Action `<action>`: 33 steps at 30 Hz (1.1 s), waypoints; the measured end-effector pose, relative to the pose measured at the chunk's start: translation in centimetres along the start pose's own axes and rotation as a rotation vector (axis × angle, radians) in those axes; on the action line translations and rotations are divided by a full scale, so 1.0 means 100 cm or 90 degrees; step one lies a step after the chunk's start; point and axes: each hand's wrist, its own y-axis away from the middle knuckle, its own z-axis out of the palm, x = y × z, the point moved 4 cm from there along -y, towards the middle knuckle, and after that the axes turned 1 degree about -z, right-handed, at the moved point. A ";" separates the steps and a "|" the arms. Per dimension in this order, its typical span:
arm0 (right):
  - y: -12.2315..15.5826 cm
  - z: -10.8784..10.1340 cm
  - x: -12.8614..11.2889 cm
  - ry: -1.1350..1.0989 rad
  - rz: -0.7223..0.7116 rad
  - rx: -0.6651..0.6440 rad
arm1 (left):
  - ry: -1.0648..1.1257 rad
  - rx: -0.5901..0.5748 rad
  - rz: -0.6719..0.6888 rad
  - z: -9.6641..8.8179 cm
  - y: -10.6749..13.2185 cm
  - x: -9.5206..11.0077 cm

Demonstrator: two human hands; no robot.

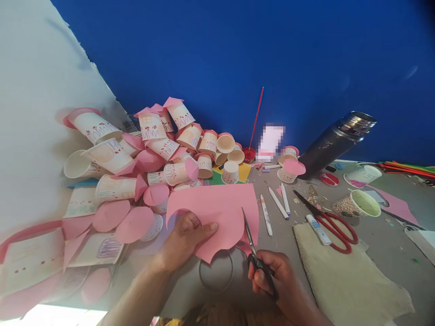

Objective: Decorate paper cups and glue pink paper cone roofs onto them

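Near right: right hand (pixel 277 277) wraps around the black handles of metal-bladed scissors (pixel 251 242). Near centre: left hand (pixel 183 236) pinches a pink paper sheet (pixel 224 206) above the grey counter (pixel 190 286); blades at the sheet's right part. Farther left: heaped white paper cups (pixel 115 189), pink-topped. Far right: dark metal flask (pixel 328 147).

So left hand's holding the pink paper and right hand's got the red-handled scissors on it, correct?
Not quite: the head view shows the right hand gripping black-handled scissors. The red-handled pair lies off to the right, in neither hand. The left hand is holding the pink paper, as you say.
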 end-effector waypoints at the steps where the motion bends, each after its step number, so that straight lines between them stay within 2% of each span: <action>1: 0.000 0.000 0.000 0.000 0.002 0.000 | 0.001 -0.008 -0.003 0.000 0.000 0.000; 9: 0.000 -0.002 0.002 0.022 -0.001 -0.009 | -0.017 -0.082 0.006 0.000 -0.003 -0.003; 18: 0.001 -0.002 0.000 0.020 -0.011 -0.001 | -0.004 -0.111 0.017 0.005 -0.002 0.000; 33: 0.001 -0.003 0.003 0.037 -0.006 0.011 | -0.026 -0.080 0.018 -0.001 -0.003 -0.005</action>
